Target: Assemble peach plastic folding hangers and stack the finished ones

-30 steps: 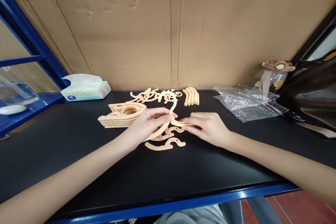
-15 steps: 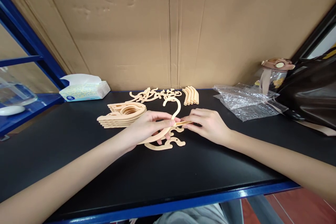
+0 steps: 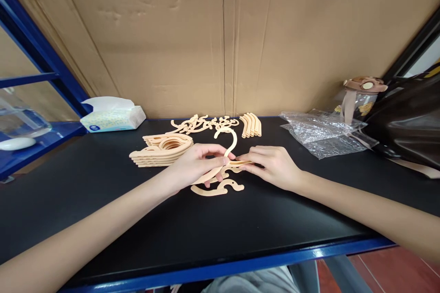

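Note:
Between my hands is a beige clothes hanger [image 3: 231,143], its hook pointing up and away from me. My left hand [image 3: 199,165] pinches it near the base of the hook, with one curved arm running back under the palm. My right hand [image 3: 271,165] has its fingertips closed on the arm on the other side. Just below, a loose beige hanger piece [image 3: 215,190] with a curved end lies on the table, and another beige piece shows partly behind my left fingers. The joint of the hanger is partly covered by my left thumb.
A stack of folded beige hangers [image 3: 154,158] stands left of my left hand. Behind lie loose hooks and pieces [image 3: 195,123] and a row of curved arms [image 3: 251,125]. Tissue pack [image 3: 112,116] sits at back left; crumpled plastic bags [image 3: 319,135] and a bottle [image 3: 364,96] at right.
My hands and the hanger hold nearly the same place. The hanger's left arm is tucked further beneath my left hand, and the whole view has shifted slightly.

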`<state>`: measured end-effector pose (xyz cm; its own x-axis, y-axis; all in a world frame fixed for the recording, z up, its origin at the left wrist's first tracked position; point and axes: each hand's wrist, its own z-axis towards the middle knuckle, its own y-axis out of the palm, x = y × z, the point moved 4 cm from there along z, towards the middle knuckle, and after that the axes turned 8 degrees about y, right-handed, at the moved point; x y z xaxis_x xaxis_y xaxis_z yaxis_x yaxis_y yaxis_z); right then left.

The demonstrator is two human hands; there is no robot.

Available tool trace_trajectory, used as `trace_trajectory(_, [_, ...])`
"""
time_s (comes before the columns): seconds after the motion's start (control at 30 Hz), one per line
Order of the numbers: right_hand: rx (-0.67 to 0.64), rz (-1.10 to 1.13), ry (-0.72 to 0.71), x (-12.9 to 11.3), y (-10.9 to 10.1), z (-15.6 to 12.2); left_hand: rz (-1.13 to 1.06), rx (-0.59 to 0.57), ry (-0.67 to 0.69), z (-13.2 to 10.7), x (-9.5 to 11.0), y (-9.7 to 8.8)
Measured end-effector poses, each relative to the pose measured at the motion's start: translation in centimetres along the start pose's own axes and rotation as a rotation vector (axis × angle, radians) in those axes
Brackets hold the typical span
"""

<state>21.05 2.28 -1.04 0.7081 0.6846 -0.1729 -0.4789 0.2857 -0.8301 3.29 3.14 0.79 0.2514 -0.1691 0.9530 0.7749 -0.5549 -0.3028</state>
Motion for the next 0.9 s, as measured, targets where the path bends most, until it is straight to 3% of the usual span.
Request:
trace_trajectory(0.27, [-0.015, 0.025, -0.005, 0.07, 0.11, 0.05, 0.099, 0.022, 0.051, -0.39, 0.24, 0.22])
trace_trajectory(0.9, [-0.032, 0.041, -0.006, -0.25, 0.04, 0.00, 0.097, 0.047, 0.042, -0.51, 0.43, 0.10])
